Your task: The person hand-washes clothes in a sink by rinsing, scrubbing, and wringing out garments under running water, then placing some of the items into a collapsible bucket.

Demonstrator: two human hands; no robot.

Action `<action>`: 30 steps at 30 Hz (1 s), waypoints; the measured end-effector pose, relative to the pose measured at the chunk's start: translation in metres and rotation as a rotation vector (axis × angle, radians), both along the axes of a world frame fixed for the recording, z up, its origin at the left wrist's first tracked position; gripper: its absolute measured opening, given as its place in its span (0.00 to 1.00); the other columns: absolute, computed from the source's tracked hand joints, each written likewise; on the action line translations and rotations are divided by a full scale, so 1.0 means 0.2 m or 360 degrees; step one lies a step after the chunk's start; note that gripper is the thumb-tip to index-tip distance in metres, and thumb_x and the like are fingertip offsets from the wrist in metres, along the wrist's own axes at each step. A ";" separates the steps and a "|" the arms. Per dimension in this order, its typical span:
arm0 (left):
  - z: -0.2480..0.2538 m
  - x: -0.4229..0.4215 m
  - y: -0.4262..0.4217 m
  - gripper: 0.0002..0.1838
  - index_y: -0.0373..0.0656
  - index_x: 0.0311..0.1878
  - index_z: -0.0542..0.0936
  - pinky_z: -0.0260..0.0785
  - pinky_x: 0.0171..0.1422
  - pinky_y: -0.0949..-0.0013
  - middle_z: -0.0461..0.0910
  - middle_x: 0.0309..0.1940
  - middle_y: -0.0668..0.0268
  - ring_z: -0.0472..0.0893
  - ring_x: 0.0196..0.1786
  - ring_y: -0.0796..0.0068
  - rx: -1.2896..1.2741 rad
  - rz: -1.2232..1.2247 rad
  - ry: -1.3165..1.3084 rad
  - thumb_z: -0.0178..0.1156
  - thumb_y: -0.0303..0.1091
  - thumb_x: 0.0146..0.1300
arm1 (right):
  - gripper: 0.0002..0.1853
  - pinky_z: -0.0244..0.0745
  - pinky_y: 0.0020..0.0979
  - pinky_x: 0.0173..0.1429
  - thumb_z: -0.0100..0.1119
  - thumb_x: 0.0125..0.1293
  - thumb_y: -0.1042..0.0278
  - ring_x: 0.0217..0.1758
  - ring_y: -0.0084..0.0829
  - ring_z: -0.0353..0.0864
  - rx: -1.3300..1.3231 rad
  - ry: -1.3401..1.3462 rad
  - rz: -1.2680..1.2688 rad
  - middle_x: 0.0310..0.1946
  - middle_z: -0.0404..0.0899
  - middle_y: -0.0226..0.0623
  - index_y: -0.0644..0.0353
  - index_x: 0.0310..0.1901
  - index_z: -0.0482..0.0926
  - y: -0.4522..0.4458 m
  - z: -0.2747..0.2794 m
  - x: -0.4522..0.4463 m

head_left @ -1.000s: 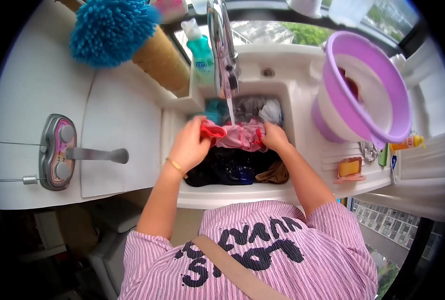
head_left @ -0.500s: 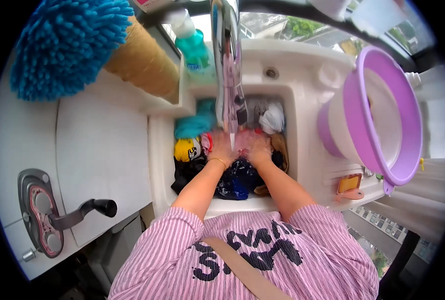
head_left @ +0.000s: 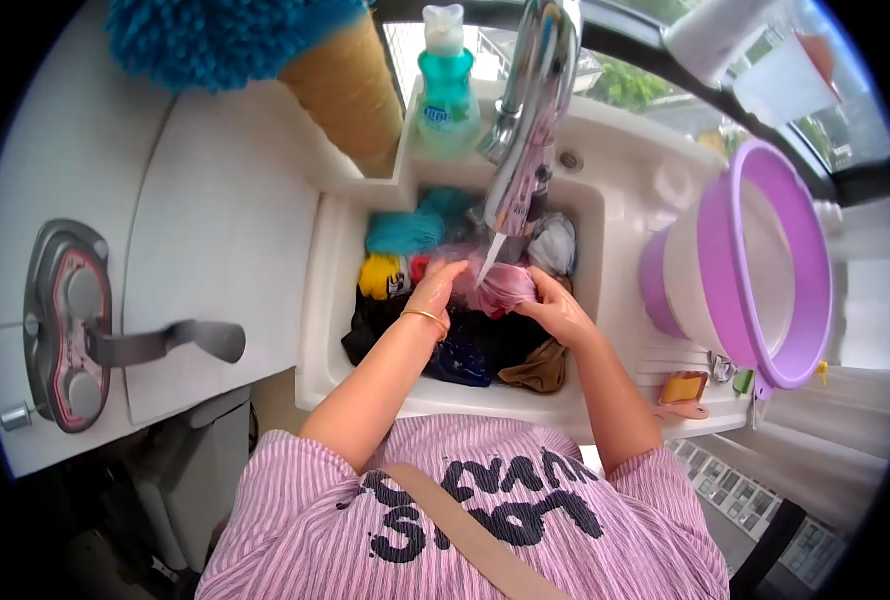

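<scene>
Wet pink cloth (head_left: 507,287) is lifted between my two hands, under the stream from the chrome faucet (head_left: 530,130). My right hand (head_left: 562,312) grips its right end with thumb and fingers. On the left side, my left hand (head_left: 435,290), with a gold bangle at the wrist, closes on the cloth's other edge; its fingertips are partly hidden. Around them in the white sink (head_left: 310,375) lie a teal cloth (head_left: 405,232), a yellow cloth (head_left: 377,276), dark clothes (head_left: 462,360), a brown cloth (head_left: 537,368) and a whitish cloth (head_left: 553,245).
A teal soap bottle (head_left: 447,95) stands behind the sink. To the right, a purple-and-white basin (head_left: 670,285) leans on its side, with a soap dish (head_left: 683,388) below it. A scratching post (head_left: 350,90) with a blue shaggy top rises at the left beside a white cabinet (head_left: 225,270).
Both hands have come up from among the submerged clothes, now with the pink cloth raised and bunched between them. The view has shifted, so the faucet appears tilted and farther right.
</scene>
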State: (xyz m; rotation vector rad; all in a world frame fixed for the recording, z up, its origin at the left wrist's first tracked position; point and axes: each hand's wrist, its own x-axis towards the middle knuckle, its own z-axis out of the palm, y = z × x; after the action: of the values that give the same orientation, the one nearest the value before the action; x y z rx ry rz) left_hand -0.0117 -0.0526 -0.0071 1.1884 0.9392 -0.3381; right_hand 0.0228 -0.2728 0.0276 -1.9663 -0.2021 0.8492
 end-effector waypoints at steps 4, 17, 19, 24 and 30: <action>0.16 -0.05 -0.06 0.27 0.45 0.68 0.77 0.70 0.73 0.50 0.78 0.68 0.56 0.76 0.70 0.53 -0.1255 0.0041 0.0036 0.61 0.51 0.73 | 0.29 0.72 0.30 0.62 0.69 0.58 0.73 0.56 0.24 0.75 0.0861 0.0160 -0.0079 0.53 0.76 0.32 0.63 0.63 0.73 -0.02 0.38 -0.13; 0.20 -0.06 -0.32 0.17 0.46 0.62 0.80 0.71 0.71 0.46 0.81 0.63 0.63 0.80 0.66 0.61 -0.1609 0.0485 -0.0423 0.53 0.40 0.76 | 0.36 0.68 0.50 0.76 0.54 0.74 0.32 0.68 0.46 0.78 0.1817 0.0701 -0.0953 0.66 0.78 0.44 0.60 0.66 0.74 -0.12 -0.37 0.18; 0.12 -0.04 -0.31 0.20 0.47 0.64 0.79 0.71 0.71 0.45 0.80 0.64 0.62 0.78 0.69 0.61 -0.1881 0.0238 -0.0437 0.50 0.43 0.77 | 0.38 0.67 0.53 0.77 0.53 0.72 0.30 0.69 0.49 0.76 0.1894 0.0704 -0.0693 0.65 0.78 0.46 0.57 0.67 0.74 0.03 -0.43 0.10; 0.07 -0.11 -0.09 0.22 0.46 0.65 0.79 0.69 0.74 0.51 0.82 0.63 0.63 0.80 0.66 0.64 -0.1945 0.0000 -0.0461 0.53 0.45 0.75 | 0.35 0.68 0.57 0.75 0.60 0.69 0.34 0.68 0.56 0.76 0.2201 0.1127 -0.0630 0.60 0.80 0.48 0.53 0.67 0.73 0.29 -0.20 -0.02; 0.00 -0.15 0.03 0.30 0.50 0.68 0.77 0.54 0.79 0.34 0.76 0.69 0.60 0.72 0.72 0.55 -0.1600 -0.0072 -0.0293 0.57 0.57 0.70 | 0.23 0.79 0.45 0.63 0.63 0.65 0.61 0.56 0.43 0.83 0.1763 0.0749 -0.0712 0.48 0.82 0.40 0.58 0.60 0.75 0.22 -0.33 0.19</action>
State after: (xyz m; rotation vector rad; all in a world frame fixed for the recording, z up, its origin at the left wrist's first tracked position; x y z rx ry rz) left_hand -0.0425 -0.0473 -0.0063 0.3024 0.4564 -0.6282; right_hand 0.0610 -0.2283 -0.0375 -0.7063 0.0554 0.6505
